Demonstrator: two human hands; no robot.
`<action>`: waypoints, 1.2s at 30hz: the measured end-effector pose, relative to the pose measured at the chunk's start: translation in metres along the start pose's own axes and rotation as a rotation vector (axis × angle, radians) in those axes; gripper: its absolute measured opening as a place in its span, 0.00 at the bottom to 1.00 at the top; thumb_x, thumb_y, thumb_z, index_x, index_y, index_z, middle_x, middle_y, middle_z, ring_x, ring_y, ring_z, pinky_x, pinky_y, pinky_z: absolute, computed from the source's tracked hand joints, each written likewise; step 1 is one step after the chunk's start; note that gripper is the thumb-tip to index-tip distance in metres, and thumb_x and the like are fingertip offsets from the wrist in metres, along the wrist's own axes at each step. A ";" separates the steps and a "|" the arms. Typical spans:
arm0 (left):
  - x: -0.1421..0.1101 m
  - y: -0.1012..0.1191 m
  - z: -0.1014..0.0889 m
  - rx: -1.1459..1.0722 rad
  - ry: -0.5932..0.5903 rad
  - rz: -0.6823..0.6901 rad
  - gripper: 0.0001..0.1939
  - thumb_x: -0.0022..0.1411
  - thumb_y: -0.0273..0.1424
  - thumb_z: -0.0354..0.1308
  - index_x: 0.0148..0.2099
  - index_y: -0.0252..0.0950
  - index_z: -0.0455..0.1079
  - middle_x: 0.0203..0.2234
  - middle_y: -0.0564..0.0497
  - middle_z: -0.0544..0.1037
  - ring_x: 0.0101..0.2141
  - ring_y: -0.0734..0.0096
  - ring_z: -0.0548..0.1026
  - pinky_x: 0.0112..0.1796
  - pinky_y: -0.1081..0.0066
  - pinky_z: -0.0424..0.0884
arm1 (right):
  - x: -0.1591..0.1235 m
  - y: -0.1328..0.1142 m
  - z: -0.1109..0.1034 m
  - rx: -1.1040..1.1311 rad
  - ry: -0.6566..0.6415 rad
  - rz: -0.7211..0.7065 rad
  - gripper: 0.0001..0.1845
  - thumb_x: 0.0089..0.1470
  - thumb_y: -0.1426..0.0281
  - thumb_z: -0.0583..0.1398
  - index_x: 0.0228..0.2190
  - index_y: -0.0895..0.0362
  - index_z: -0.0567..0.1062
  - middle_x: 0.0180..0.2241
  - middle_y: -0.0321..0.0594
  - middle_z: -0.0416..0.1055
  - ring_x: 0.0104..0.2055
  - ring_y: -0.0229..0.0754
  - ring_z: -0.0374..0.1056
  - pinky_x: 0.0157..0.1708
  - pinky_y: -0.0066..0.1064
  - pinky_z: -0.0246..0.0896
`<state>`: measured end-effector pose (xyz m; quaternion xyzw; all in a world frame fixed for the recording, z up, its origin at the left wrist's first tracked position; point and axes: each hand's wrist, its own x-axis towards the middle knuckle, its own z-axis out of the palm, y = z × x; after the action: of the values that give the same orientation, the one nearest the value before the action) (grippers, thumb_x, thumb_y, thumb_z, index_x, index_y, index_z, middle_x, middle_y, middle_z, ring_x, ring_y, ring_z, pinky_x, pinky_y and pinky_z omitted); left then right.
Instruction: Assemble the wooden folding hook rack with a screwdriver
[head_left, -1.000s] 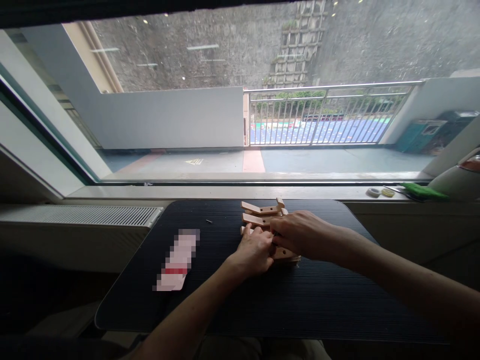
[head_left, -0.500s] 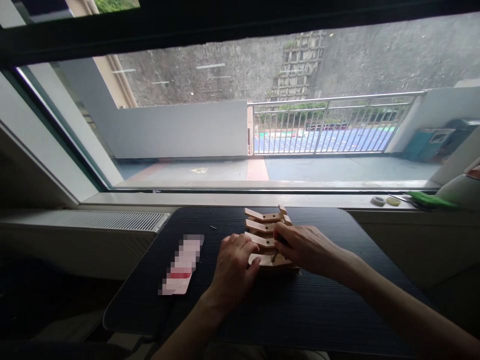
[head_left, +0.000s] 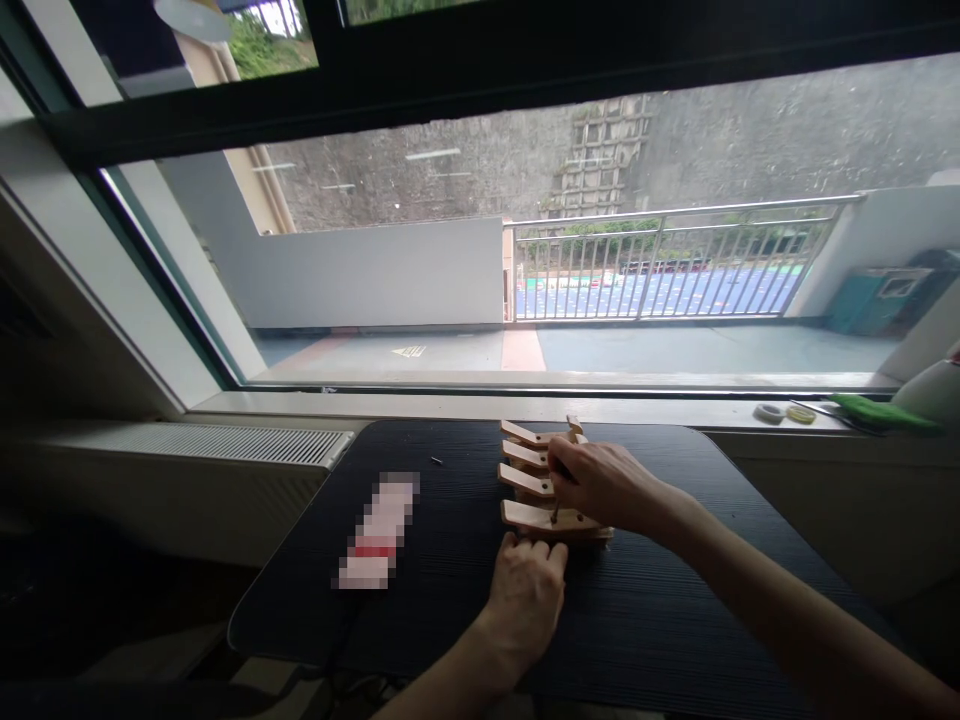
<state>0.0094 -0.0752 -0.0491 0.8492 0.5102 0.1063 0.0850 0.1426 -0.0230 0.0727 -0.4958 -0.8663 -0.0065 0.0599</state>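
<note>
A light wooden rack (head_left: pixel 525 514) with several bent slats, some with dark screw holes, lies on the black table (head_left: pixel 645 610). My right hand (head_left: pixel 600 483) is closed above its nearest slat. From the fist a thin metal shaft, like a screwdriver (head_left: pixel 555 510), points down to a hole in that slat; the handle is hidden in my fingers. My left hand (head_left: pixel 527 590) is at the rack's near edge, its curled fingers against the wood. The fingertips are partly hidden there.
A small screw (head_left: pixel 437 461) lies left of the rack. Further left is a pink, blurred-out flat item (head_left: pixel 379 530). On the windowsill (head_left: pixel 420 404) are two tape rolls (head_left: pixel 770 413) and a green cloth-like thing (head_left: pixel 885 412). A radiator (head_left: pixel 225 442) stands at the left.
My left hand left the middle of the rack, passed its left side and came to its near edge. My right hand stays over the near slat with the tool. The view has tilted up.
</note>
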 end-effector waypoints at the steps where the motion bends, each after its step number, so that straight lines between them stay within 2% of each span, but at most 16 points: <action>1: 0.003 -0.001 0.000 0.003 0.001 -0.001 0.12 0.59 0.27 0.49 0.46 0.36 0.67 0.36 0.45 0.76 0.40 0.59 0.73 0.47 0.56 0.63 | 0.003 0.002 0.000 0.007 -0.001 0.006 0.12 0.57 0.65 0.50 0.38 0.56 0.68 0.33 0.41 0.72 0.29 0.40 0.67 0.24 0.29 0.45; 6: 0.027 -0.006 0.002 0.011 0.028 -0.008 0.14 0.57 0.29 0.52 0.47 0.36 0.67 0.36 0.45 0.76 0.40 0.59 0.73 0.49 0.55 0.61 | 0.021 0.013 0.001 0.003 0.016 0.030 0.10 0.56 0.67 0.50 0.37 0.57 0.68 0.33 0.41 0.73 0.33 0.42 0.68 0.27 0.29 0.48; 10: 0.038 -0.016 -0.016 -0.077 0.038 0.042 0.12 0.58 0.33 0.53 0.45 0.39 0.68 0.36 0.48 0.77 0.39 0.62 0.73 0.44 0.61 0.64 | 0.033 0.024 0.004 -0.008 0.029 0.049 0.12 0.57 0.64 0.50 0.37 0.57 0.68 0.31 0.41 0.73 0.30 0.41 0.68 0.25 0.29 0.46; 13: 0.046 -0.031 -0.042 -0.103 0.253 -0.014 0.10 0.62 0.31 0.47 0.39 0.40 0.70 0.35 0.50 0.76 0.37 0.67 0.72 0.40 0.67 0.65 | 0.036 0.030 0.009 0.006 0.039 0.047 0.12 0.58 0.63 0.48 0.35 0.57 0.67 0.30 0.40 0.72 0.28 0.40 0.67 0.23 0.29 0.44; 15: 0.057 -0.041 -0.058 -0.050 0.329 -0.041 0.08 0.59 0.32 0.52 0.39 0.40 0.71 0.37 0.50 0.75 0.41 0.64 0.70 0.42 0.65 0.63 | 0.036 0.033 0.013 0.042 0.048 0.057 0.10 0.58 0.66 0.47 0.33 0.57 0.66 0.29 0.39 0.71 0.27 0.39 0.65 0.24 0.28 0.44; 18: 0.081 -0.052 -0.069 -0.015 0.167 0.039 0.10 0.51 0.36 0.60 0.37 0.41 0.73 0.37 0.51 0.76 0.43 0.61 0.69 0.44 0.62 0.62 | 0.038 0.035 0.019 0.134 0.073 0.054 0.08 0.56 0.69 0.48 0.33 0.56 0.65 0.30 0.38 0.70 0.27 0.38 0.63 0.25 0.28 0.45; 19: 0.089 -0.053 -0.069 -0.019 0.107 0.064 0.08 0.50 0.36 0.61 0.35 0.42 0.74 0.35 0.52 0.76 0.43 0.60 0.69 0.45 0.61 0.61 | 0.040 0.036 0.021 0.166 0.081 0.045 0.08 0.56 0.70 0.48 0.34 0.56 0.65 0.30 0.38 0.70 0.28 0.38 0.62 0.25 0.28 0.46; 21: 0.100 -0.054 -0.066 -0.026 0.083 0.054 0.05 0.51 0.34 0.60 0.32 0.41 0.74 0.32 0.53 0.77 0.44 0.60 0.69 0.46 0.60 0.60 | 0.044 0.038 0.023 0.233 0.085 0.013 0.08 0.55 0.69 0.48 0.35 0.56 0.65 0.30 0.38 0.70 0.29 0.38 0.62 0.27 0.28 0.48; 26: 0.104 -0.055 -0.049 -0.104 0.187 0.098 0.03 0.51 0.29 0.59 0.27 0.40 0.73 0.28 0.54 0.76 0.41 0.64 0.70 0.49 0.61 0.58 | 0.050 0.041 0.026 0.351 0.077 -0.044 0.11 0.58 0.68 0.48 0.40 0.56 0.64 0.34 0.40 0.70 0.33 0.39 0.64 0.31 0.29 0.51; 30: 0.098 -0.053 -0.038 -0.152 0.229 0.113 0.06 0.55 0.29 0.56 0.29 0.42 0.74 0.31 0.54 0.76 0.43 0.66 0.69 0.57 0.54 0.46 | 0.050 0.043 0.031 0.359 0.094 -0.056 0.08 0.59 0.68 0.48 0.39 0.56 0.63 0.34 0.40 0.71 0.33 0.40 0.64 0.33 0.30 0.52; 33: 0.096 -0.051 -0.035 -0.158 0.190 0.088 0.04 0.55 0.31 0.57 0.32 0.43 0.74 0.31 0.54 0.76 0.45 0.65 0.68 0.58 0.49 0.41 | 0.048 0.044 0.034 0.339 0.111 -0.052 0.07 0.58 0.70 0.47 0.34 0.56 0.63 0.31 0.39 0.70 0.31 0.39 0.63 0.31 0.30 0.53; 36: 0.096 -0.049 -0.031 -0.157 0.178 0.062 0.04 0.53 0.34 0.60 0.33 0.45 0.74 0.31 0.55 0.76 0.45 0.64 0.67 0.58 0.46 0.37 | 0.044 0.045 0.033 0.358 0.103 -0.042 0.08 0.57 0.71 0.47 0.35 0.56 0.64 0.29 0.37 0.69 0.29 0.38 0.63 0.30 0.29 0.54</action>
<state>0.0031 0.0335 -0.0224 0.8425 0.4795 0.2232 0.1022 0.1567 0.0398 0.0426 -0.4580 -0.8596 0.1209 0.1914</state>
